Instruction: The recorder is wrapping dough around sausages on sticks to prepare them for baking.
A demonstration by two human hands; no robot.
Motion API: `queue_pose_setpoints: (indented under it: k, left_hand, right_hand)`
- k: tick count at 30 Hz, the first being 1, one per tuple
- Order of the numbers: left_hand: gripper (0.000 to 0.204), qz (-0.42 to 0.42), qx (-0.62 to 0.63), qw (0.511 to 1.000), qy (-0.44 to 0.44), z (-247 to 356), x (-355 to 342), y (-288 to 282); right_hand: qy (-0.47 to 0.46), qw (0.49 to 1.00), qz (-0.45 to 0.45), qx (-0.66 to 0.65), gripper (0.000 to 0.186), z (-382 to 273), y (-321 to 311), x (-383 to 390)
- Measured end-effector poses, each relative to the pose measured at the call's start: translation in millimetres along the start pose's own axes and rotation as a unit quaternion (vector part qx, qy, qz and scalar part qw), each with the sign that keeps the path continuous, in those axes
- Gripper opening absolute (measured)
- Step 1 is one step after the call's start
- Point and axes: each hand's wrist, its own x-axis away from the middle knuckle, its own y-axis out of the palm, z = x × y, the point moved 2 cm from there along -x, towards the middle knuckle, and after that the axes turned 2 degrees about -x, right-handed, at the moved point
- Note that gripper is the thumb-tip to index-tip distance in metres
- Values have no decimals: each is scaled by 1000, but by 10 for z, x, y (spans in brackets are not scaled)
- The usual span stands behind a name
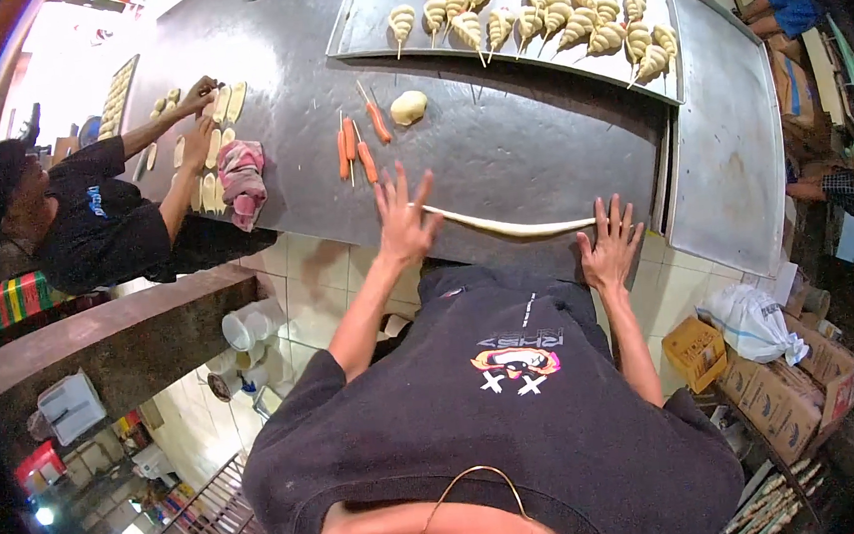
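A long, thin rope of pale dough (509,227) lies across the near edge of the metal table, sagging slightly in its middle. My left hand (407,226) rests flat on its left end with the fingers spread. At the right end is my right hand (611,250), palm down, fingers apart too. Beyond my left hand several orange-red sausages on sticks (349,141) lie in a loose group. A round lump of dough (408,107) sits just right of them.
A metal tray (349,42) at the far side holds several spiral dough-wrapped sticks (579,26). Another metal tray (725,163) stands at the right. On the left, a co-worker (91,208) handles flat dough strips (224,104) near a pink cloth (242,176). Boxes (774,400) are stacked lower right.
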Motion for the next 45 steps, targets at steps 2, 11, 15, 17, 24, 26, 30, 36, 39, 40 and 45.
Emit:
queue_pose_setpoints:
  k: [2,11,15,17,24,26,30,36,39,40,45]
  left_hand:
    - [64,67,-12,998,15,-370,-458,-120]
    - [23,-131,-264,941,166,-1708,-1774,-247]
    - [14,-8,-144,989,21,-1560,-1245,-310]
    - [14,86,-23,993,-74,-1092,-845,-554]
    - [18,116,585,701,-390,93,20,-110]
    - [20,92,629,644,-426,422,-21,-143]
    - [22,28,710,592,-380,738,-170,2]
    - [22,-3,607,719,-340,995,-397,-23]
    - [23,67,435,859,-261,1107,-456,-173]
    - [22,67,393,885,-241,1089,-448,-219]
    - [21,55,334,917,-212,1035,-398,-426]
  right_hand:
    - [6,1000,21,-6,72,-33,-13,-128]
    - [-219,958,59,-177,40,-1051,-56,-1109]
    - [-313,903,-24,-293,30,-1688,257,-1122]
    - [-339,894,-28,-292,28,-1906,342,-1008]
    - [-147,840,-77,-517,12,-2007,76,-981]
    - [-127,816,-82,-557,14,-1955,-182,-918]
    - [-125,823,-35,-552,13,-1772,-396,-795]
    - [-114,854,16,-508,14,-1543,-415,-818]
    - [-94,847,-4,-523,19,-1456,-412,-807]
    - [-81,836,-34,-542,24,-1451,-397,-811]
    - [-201,941,28,-271,40,-833,-132,-747]
